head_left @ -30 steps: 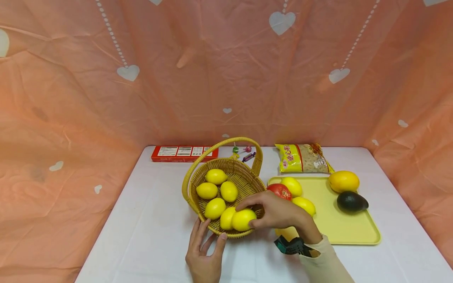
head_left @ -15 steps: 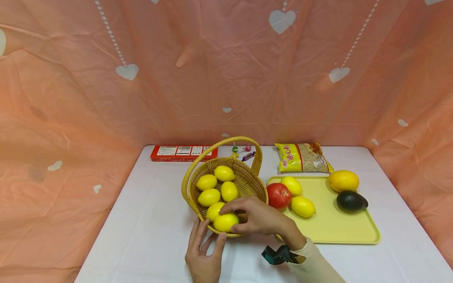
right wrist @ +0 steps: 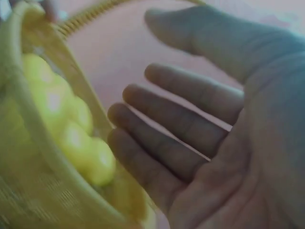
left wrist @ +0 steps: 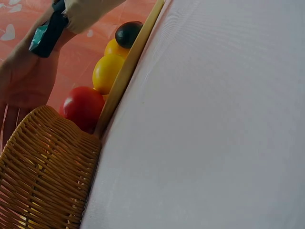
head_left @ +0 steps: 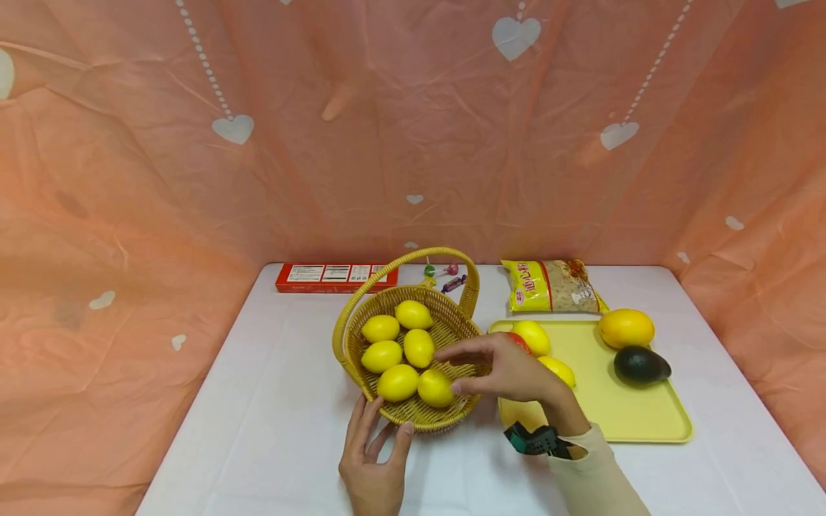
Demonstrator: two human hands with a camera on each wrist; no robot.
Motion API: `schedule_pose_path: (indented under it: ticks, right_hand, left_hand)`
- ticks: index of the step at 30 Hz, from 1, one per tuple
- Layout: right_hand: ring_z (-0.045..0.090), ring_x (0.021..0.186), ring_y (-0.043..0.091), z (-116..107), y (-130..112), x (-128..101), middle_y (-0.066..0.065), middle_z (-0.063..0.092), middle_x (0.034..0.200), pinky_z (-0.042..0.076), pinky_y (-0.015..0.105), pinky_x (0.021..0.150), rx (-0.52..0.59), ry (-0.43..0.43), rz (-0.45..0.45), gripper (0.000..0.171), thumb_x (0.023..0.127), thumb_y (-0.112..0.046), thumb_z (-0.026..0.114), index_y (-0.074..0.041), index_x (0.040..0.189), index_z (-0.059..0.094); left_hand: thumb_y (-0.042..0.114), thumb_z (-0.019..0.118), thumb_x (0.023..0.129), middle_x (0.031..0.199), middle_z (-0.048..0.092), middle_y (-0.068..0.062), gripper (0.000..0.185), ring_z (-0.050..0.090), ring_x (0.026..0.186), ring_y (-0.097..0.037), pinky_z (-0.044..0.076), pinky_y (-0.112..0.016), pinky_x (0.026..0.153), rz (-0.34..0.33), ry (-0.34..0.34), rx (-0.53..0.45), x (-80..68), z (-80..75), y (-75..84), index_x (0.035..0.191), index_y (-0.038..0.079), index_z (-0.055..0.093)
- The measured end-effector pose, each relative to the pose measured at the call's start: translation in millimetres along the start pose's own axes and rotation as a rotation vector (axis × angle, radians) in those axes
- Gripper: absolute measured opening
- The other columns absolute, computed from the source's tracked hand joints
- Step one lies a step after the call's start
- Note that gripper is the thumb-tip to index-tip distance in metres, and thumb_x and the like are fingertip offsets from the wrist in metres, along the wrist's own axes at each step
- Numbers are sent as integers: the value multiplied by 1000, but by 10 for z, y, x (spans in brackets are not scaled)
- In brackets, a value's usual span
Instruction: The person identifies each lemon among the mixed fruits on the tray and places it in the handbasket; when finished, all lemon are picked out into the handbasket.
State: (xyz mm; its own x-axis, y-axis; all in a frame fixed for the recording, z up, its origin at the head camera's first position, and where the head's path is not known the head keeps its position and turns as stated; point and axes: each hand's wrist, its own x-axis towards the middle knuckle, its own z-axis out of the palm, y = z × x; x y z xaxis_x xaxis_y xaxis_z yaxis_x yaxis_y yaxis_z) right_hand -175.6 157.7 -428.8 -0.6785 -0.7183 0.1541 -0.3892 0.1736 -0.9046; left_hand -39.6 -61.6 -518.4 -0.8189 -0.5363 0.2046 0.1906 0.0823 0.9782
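Note:
Several lemons (head_left: 397, 383) lie in a yellow wicker basket (head_left: 452, 315) with a tall arched handle. My left hand (head_left: 374, 466) touches the basket's front rim with fingertips and thumb, fingers spread and relaxed. Over the basket's right side is my right hand (head_left: 510, 369), its fingers extended and nothing held. Its fingertips are close to the lemon at the front right; whether the thumb touches it I cannot tell. The right wrist view shows that right palm (right wrist: 224, 191) beside the basket (right wrist: 28, 119). In the left wrist view the left hand is out of sight, with only the basket's outer wall (left wrist: 47, 171) showing.
Right of the basket, a yellow tray (head_left: 619, 419) bears lemons (head_left: 532, 338), a round red fruit (left wrist: 83, 107), a dark avocado (head_left: 642, 366) and an orange-yellow fruit (head_left: 627, 328). Behind are a yellow food bag (head_left: 555, 288), a red box (head_left: 310, 279) and sweets (head_left: 454, 284).
My right hand shifted left inside the basket with a lemon, then let go and drew back up and right. The lemons inside moved slightly. My left hand stayed at the rim.

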Motion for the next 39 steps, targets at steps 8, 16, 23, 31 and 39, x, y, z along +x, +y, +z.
schedule_pose_path:
  ticks: [8,16,23,31,39]
  right_hand:
    - [71,133,21,-442,137,-493,29,69,143,62,36,112,147,175,-33,42,99,9,73,8,142,68]
    - [72,129,12,-653,238,-1149,1,76,141,61,21,107,51,336,103,41,103,11,65,9,144,65]
    - [74,123,5,-687,337,-1503,-10,77,134,61,14,101,20,459,188,40,103,10,67,13,143,62]
    - [71,123,-1,-669,550,-1509,-4,75,139,59,11,101,-17,465,247,43,105,-1,71,7,147,63]
    - [70,117,-6,-589,680,-1411,16,72,142,60,10,98,-50,449,367,50,101,-15,81,2,146,67]
  left_hand:
    - [-3,91,87,163,51,-23,56,62,131,3,66,-25,100,1,0,6,-4,13,4,140,3,73]
    - [-2,91,87,162,52,-21,55,62,132,3,67,-27,99,9,-2,19,8,13,5,139,4,73]
    - [-2,91,86,163,52,-19,56,62,132,3,67,-27,99,-9,5,26,9,1,5,140,4,73]
    - [-3,91,87,163,52,-19,57,62,132,4,67,-27,99,-24,2,16,11,-8,8,140,3,73]
    - [-3,91,87,164,51,-20,57,61,132,4,67,-25,98,-21,-1,11,8,-12,18,140,2,72]
